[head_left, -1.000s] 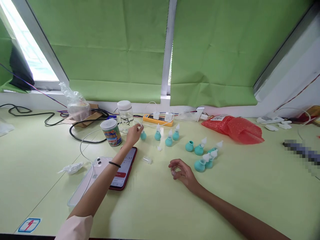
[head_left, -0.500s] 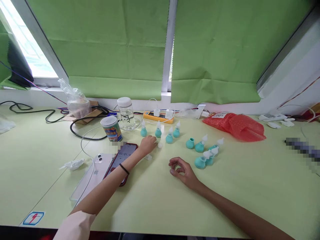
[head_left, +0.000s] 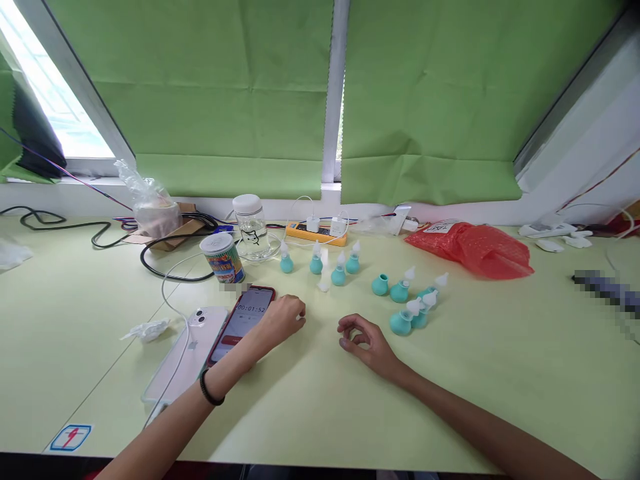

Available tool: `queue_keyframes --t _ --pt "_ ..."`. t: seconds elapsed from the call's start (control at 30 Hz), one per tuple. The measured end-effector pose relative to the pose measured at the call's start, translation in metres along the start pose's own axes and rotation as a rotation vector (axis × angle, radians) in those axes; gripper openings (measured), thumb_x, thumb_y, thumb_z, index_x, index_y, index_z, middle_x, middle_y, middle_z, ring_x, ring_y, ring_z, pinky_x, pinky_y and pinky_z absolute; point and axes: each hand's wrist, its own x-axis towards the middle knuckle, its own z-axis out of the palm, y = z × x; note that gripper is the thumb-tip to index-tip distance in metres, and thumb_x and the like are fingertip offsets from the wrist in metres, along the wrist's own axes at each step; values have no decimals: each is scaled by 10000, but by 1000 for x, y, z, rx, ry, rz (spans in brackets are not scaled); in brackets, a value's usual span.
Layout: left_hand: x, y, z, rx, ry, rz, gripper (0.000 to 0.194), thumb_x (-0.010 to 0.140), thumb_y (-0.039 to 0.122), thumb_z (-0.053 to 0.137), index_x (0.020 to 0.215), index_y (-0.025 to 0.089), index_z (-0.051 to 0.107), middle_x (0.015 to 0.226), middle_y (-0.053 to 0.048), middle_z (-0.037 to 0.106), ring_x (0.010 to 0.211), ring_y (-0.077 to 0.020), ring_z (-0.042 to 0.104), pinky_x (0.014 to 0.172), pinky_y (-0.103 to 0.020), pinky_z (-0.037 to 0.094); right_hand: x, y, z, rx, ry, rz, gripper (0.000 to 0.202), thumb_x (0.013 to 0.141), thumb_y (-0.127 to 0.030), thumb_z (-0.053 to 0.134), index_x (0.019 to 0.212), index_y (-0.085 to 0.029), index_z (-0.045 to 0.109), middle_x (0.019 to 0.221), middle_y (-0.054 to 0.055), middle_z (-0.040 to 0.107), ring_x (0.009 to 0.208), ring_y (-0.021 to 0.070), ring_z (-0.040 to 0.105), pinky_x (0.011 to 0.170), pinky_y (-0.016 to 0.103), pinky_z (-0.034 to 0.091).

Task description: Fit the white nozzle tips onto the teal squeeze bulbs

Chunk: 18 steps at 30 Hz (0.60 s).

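My left hand (head_left: 285, 320) is over the table just right of a phone (head_left: 245, 323) with a red edge, its fingers curled down and closed. What they hold, if anything, is hidden beneath them. My right hand (head_left: 365, 343) rests on the table, fingers loosely bent and thumb apart, with nothing between them. Near it stand teal squeeze bulbs (head_left: 401, 324) with translucent white nozzles, one bulb (head_left: 380, 285) having no nozzle. Several more nozzled bulbs (head_left: 338, 275) stand in front of the power strip. Among them lies a thin white piece (head_left: 324, 283).
A second phone (head_left: 187, 353) lies at left under a white cable. Behind stand a printed can (head_left: 225, 261) and a lidded clear jar (head_left: 253, 230). An orange power strip (head_left: 320, 235) with chargers and a red bubble-wrap bag (head_left: 480, 253) are at the back.
My left hand has drawn back toward me and slightly left, away from the white piece. A small clear piece that showed beside its wrist is now out of sight. The right hand stays put.
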Motion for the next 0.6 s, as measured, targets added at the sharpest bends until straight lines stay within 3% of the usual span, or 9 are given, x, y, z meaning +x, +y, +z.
queue_keyframes --t 0.1,0.23,0.4,0.6 --pt "-7 -3 10 -39 2 8 162 645 86 458 676 136 610 750 -76 612 723 -173 551 619 -240 388 0 0 0 -3 6 2 191 707 -272 536 872 -190 485 844 37 522 733 126 499 588 241 446" --pt "-4 -2 23 -154 90 69 180 670 73 443 602 125 601 672 -77 598 669 -152 556 618 -232 400 -1 3 1 26 28 -4 196 711 -290 537 874 -191 488 841 37 527 732 127 501 576 241 452" --pt "-3 29 39 -362 330 248 142 708 138 484 691 143 626 788 -80 614 709 -151 579 646 -242 446 2 7 2 187 71 61 331 691 -339 565 969 -198 454 807 35 543 695 130 511 520 239 458" --pt "-2 54 60 -398 619 372 171 768 157 436 743 152 605 864 -90 588 788 -147 570 650 -251 478 9 9 -1 336 139 163 326 716 -417 516 931 -181 447 556 -33 509 455 97 489 432 236 428"
